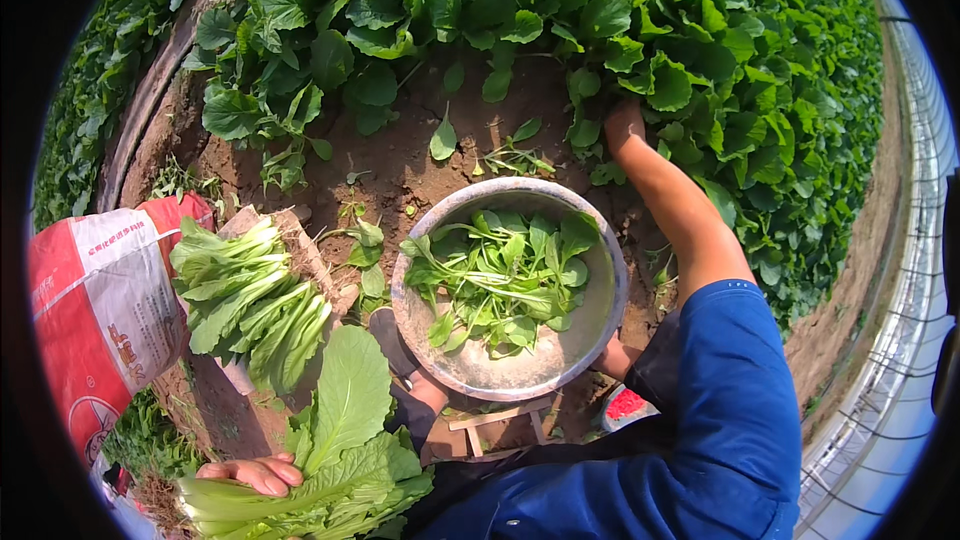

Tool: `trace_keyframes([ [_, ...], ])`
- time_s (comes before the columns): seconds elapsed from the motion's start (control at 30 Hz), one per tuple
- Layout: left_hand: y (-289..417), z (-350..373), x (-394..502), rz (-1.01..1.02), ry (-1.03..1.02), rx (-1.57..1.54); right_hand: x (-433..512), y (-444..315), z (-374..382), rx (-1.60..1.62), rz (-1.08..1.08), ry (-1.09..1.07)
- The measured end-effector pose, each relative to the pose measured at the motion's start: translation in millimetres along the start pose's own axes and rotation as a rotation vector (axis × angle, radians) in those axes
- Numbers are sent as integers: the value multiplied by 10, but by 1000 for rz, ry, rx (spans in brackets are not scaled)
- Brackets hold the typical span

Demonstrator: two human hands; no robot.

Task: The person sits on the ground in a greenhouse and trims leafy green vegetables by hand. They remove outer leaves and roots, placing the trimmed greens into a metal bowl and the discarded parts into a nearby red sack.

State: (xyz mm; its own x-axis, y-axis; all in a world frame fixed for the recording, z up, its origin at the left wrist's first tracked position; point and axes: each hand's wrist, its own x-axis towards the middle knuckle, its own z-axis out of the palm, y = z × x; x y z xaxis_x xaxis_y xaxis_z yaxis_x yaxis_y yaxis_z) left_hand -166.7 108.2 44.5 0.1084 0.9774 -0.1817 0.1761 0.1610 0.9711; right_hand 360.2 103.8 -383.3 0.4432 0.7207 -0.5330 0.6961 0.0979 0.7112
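Note:
My left hand [259, 474], at the lower left, is closed around a bunch of leafy greens [352, 480] whose stems and roots point left. My right arm reaches up and forward, and my right hand [625, 124] goes in among the leaves of the growing green plants [675, 82]; its fingers are hidden there. Between my arms a round, worn basin [506, 390] holds loose picked leaves [502, 277]. Left of the basin, a pile of greens with roots [247, 300] lies beside a red and white woven sack [112, 292].
Dense leafy plants fill the bed ahead and to the right. Bare brown soil [390, 165] with scattered leaves lies before the basin. A small wooden stool frame [495, 416] and a container with a red surface [626, 403] are under the basin's near side. A greenhouse wall [892, 315] curves along the right.

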Motion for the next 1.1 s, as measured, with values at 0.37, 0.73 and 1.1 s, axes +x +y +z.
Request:
trace_keyframes([
  [0.37,-195,-417,40,148,-96,-87,264,189,424,250,-24,71],
  [0.73,-329,-438,-189,186,-138,-208,-1937,247,-1441,838,-267,585],
  [1.1,75,191,-285,55,56,-71,-1402,210,-719,692,-146,564],
])
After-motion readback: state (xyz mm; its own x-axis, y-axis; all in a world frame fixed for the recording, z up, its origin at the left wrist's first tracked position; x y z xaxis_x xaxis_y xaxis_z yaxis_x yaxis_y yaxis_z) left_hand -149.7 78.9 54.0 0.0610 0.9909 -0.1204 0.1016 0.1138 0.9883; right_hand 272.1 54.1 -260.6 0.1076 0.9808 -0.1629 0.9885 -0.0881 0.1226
